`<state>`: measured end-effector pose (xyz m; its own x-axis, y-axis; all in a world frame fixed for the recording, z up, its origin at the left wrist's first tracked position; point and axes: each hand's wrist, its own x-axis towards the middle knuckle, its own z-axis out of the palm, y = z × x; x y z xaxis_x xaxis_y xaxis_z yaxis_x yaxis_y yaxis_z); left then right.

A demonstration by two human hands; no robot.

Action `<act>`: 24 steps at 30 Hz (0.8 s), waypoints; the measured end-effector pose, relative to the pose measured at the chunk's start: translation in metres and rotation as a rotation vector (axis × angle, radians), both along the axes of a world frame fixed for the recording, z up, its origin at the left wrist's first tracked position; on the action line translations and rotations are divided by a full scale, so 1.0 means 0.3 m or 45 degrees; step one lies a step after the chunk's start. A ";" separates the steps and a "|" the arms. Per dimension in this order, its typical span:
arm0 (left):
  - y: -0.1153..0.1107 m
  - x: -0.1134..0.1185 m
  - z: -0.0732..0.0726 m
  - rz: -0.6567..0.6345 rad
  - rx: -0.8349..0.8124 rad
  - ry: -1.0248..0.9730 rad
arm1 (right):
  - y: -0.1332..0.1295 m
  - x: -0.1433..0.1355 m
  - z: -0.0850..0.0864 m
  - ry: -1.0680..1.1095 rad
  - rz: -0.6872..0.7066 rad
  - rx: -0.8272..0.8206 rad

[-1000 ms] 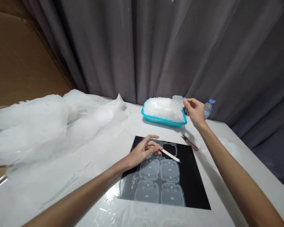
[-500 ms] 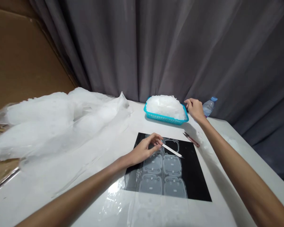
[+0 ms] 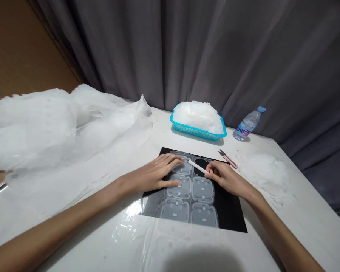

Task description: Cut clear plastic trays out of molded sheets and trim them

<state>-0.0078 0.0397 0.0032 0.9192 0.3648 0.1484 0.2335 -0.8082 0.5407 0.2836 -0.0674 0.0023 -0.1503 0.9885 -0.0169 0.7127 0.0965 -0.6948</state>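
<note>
My left hand [image 3: 161, 173] lies with its fingers spread on a clear plastic sheet [image 3: 203, 190] of rounded, frosted shapes in two columns. Under that sheet is a black mat [image 3: 229, 213], with bare black showing in the upper right cut-out. A slim white pen-like tool [image 3: 197, 166] slants over this opening; the fingers of my right hand [image 3: 222, 176] are closed on its right end, hiding the tip.
Pink-handled thread snips [image 3: 229, 158] lie right of the mat. Behind stands a turquoise basket [image 3: 197, 131] heaped with whitish pieces. A water bottle [image 3: 248, 124] leans beyond. Translucent scraps [image 3: 265, 172] lie at right, and large piles of clear plastic [image 3: 45, 124] cover the left.
My right hand has come down from beside the basket and grasped the white pen-like tool. The left hand has let go of it and flattened onto the plastic sheet.
</note>
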 end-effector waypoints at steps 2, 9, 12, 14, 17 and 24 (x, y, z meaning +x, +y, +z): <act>-0.018 0.004 -0.003 0.006 0.022 0.003 | -0.014 0.017 0.024 -0.016 -0.012 0.077; -0.067 0.021 -0.016 0.050 0.005 -0.048 | -0.065 -0.073 0.047 0.746 -0.120 0.153; -0.078 0.028 -0.031 0.113 -0.008 -0.049 | -0.076 -0.129 0.033 0.797 -0.026 0.071; -0.084 0.033 -0.043 0.168 -0.030 -0.062 | -0.079 -0.146 0.031 0.681 0.044 0.072; -0.090 0.037 -0.058 0.201 -0.050 -0.079 | -0.075 -0.148 0.032 0.469 0.058 0.148; -0.087 0.034 -0.065 0.187 -0.083 -0.125 | -0.050 -0.145 0.017 0.420 0.084 0.120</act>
<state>0.0023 0.0137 -0.0163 0.8374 0.5061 0.2064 0.2902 -0.7317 0.6168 0.2402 -0.0824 0.0074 -0.1959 0.9714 0.1339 0.4414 0.2093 -0.8726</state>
